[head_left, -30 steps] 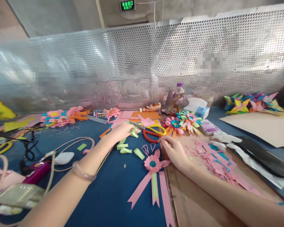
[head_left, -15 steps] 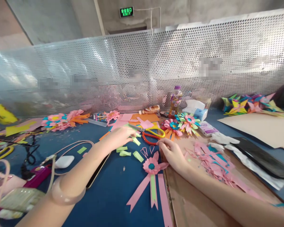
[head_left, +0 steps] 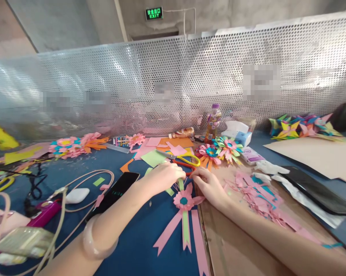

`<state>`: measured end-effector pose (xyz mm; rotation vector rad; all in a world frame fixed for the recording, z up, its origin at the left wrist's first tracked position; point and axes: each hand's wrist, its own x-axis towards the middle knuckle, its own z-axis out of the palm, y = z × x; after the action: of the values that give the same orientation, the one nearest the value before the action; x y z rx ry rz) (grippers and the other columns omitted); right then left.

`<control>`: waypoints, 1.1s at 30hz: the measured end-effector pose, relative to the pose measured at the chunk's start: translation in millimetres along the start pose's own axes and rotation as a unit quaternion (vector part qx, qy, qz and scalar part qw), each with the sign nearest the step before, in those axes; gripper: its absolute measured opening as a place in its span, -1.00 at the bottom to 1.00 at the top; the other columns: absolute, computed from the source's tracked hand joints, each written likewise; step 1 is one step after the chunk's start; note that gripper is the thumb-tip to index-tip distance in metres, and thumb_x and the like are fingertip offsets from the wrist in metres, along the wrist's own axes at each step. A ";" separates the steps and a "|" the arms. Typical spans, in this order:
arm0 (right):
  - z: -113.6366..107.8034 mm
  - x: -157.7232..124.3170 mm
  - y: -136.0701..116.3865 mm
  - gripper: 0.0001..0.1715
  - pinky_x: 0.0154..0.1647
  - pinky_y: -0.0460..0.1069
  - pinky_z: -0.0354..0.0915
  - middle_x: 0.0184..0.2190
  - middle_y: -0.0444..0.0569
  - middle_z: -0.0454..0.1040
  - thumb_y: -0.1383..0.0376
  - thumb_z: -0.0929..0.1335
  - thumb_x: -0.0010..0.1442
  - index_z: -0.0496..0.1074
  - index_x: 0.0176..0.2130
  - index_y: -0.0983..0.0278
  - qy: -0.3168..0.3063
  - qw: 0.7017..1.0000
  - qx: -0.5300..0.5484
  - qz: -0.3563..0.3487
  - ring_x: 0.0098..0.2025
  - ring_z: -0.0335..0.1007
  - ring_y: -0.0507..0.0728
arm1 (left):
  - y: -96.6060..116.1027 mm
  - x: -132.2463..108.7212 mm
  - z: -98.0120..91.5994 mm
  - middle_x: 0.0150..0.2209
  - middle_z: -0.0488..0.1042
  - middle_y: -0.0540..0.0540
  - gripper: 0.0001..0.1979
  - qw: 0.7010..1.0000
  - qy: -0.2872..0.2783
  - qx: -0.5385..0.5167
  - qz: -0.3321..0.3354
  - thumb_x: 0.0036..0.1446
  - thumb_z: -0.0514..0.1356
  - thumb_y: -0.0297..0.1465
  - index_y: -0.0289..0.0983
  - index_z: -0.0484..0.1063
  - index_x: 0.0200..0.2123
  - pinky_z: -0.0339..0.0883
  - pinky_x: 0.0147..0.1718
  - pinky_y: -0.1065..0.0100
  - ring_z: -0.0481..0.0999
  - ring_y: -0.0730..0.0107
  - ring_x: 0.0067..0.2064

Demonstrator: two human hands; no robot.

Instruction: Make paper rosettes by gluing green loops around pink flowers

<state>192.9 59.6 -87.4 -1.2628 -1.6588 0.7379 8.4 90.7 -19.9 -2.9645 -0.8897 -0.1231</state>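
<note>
A pink paper flower point(head_left: 183, 200) with a blue center lies on the blue table, with pink and green ribbon tails point(head_left: 186, 232) below it. Above the flower, my left hand point(head_left: 167, 175) is closed, pinching a short light green paper strip point(head_left: 180, 184). My right hand point(head_left: 210, 186) rests just to the right of the flower's top, thumb and fingers pressed together; whatever is between them is too small to make out. Behind both hands lie scissors point(head_left: 191, 158) with yellow and red handles. A green paper sheet point(head_left: 154, 158) is just beyond my left hand.
Pink paper scraps point(head_left: 257, 199) cover the brown board at right, beside a black phone point(head_left: 319, 191). Another phone point(head_left: 118, 191) and a looped cable point(head_left: 89, 172) lie at left. Finished paper flowers point(head_left: 229, 147), a drink bottle point(head_left: 213, 122) and a tissue pack point(head_left: 239, 132) stand behind.
My left hand has moved right and toward me, from the loose green strips to above the flower, with a green strip now in its fingers. My right hand has barely moved.
</note>
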 end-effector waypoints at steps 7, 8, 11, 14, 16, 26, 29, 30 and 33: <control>1.1 1.6 1.0 -0.75 -0.25 -0.03 0.20 -0.39 -0.07 0.42 0.33 0.20 0.08 0.43 -0.44 0.29 0.004 1.000 0.015 0.014 -0.28 0.33 0.12 | -2.4 -0.6 7.9 -0.28 0.55 -0.02 -0.78 0.999 -0.012 -0.039 0.000 0.10 0.12 -0.59 -0.20 0.48 -0.29 0.27 -0.13 0.31 0.49 0.28 -0.17; 0.9 1.7 0.7 -0.75 -0.25 -0.03 0.20 -0.39 -0.07 0.43 0.32 0.20 0.08 0.44 -0.44 0.29 0.003 1.000 0.013 0.017 -0.28 0.34 0.12 | -3.2 -1.2 8.2 -0.25 0.55 -0.02 -0.76 0.999 -0.014 -0.043 -0.005 0.09 0.11 -0.60 -0.20 0.49 -0.26 0.27 -0.13 0.31 0.49 0.27 -0.15; 1.2 1.6 1.6 -0.74 -0.25 -0.03 0.20 -0.38 -0.06 0.46 0.32 0.20 0.08 0.45 -0.44 0.28 0.005 1.000 0.010 0.024 -0.29 0.35 0.12 | -8.5 -6.0 3.7 -0.10 0.52 -0.05 -0.63 0.998 -0.008 -0.054 -0.030 0.09 0.11 -0.61 -0.16 0.44 -0.06 0.26 -0.07 0.29 0.46 0.24 -0.06; 1.8 1.2 3.3 -0.74 -0.25 -0.02 0.21 -0.37 -0.07 0.48 0.31 0.20 0.08 0.45 -0.42 0.28 0.010 0.999 0.013 0.027 -0.28 0.36 0.12 | -17.0 -16.2 -7.6 -0.05 0.50 -0.07 -0.63 0.993 -0.020 -0.087 -0.078 0.09 0.14 -0.56 -0.17 0.42 -0.03 0.27 -0.08 0.29 0.46 0.24 -0.04; 0.3 1.5 2.2 -0.75 -0.24 -0.02 0.21 -0.35 -0.06 0.48 0.32 0.20 0.09 0.45 -0.41 0.28 0.005 1.000 0.007 0.022 -0.27 0.36 0.11 | -22.3 -24.4 -14.9 -0.10 0.52 -0.05 -0.71 0.984 -0.054 -0.127 -0.116 0.08 0.17 -0.52 -0.19 0.46 -0.11 0.29 -0.12 0.35 0.49 0.28 -0.09; -25.6 7.9 -25.7 -0.71 -0.56 -0.09 0.05 -0.61 -0.16 0.31 0.21 0.26 0.13 0.36 -0.55 0.27 -0.174 0.977 -0.111 -0.055 -0.57 0.13 -0.01 | -10.2 -35.2 -22.6 -0.12 0.48 -0.07 -0.72 0.976 -0.083 -0.140 -0.145 0.06 0.23 -0.31 -0.19 0.47 -0.12 0.27 -0.17 0.35 0.46 0.25 -0.12; -20.8 4.2 -21.1 -0.66 -0.60 -0.09 -0.02 -0.66 -0.18 0.26 0.20 0.25 0.14 0.30 -0.60 0.26 -0.172 0.972 -0.147 -0.057 -0.61 0.06 -0.03 | 0.7 -32.3 -26.8 -0.15 0.48 -0.10 -0.76 0.984 -0.068 -0.102 -0.131 0.08 0.23 -0.33 -0.23 0.48 -0.15 0.25 -0.11 0.32 0.43 0.23 -0.07; -18.6 2.7 -19.0 -0.68 -0.60 -0.09 -0.01 -0.65 -0.17 0.30 0.20 0.26 0.13 0.31 -0.59 0.26 -0.176 0.972 -0.149 -0.055 -0.61 0.10 -0.02 | 2.5 -31.5 -26.8 -0.17 0.48 -0.11 -0.78 0.986 -0.072 -0.087 -0.126 0.08 0.24 -0.37 -0.25 0.48 -0.17 0.25 -0.10 0.31 0.43 0.23 -0.07; -14.8 -0.7 -16.0 -0.75 -0.59 -0.11 0.08 -0.57 -0.13 0.43 0.19 0.27 0.11 0.36 -0.52 0.24 -0.196 0.971 -0.131 -0.035 -0.56 0.25 0.01 | 0.5 -30.4 -19.8 -0.20 0.49 -0.13 -0.78 0.988 -0.092 -0.046 -0.117 0.02 0.27 -0.49 -0.27 0.49 -0.20 0.27 -0.14 0.31 0.43 0.21 -0.09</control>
<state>199.7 53.3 -67.6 -1.2872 -2.1685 0.7798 -17.8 72.3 -2.9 -2.9812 -1.2862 0.1061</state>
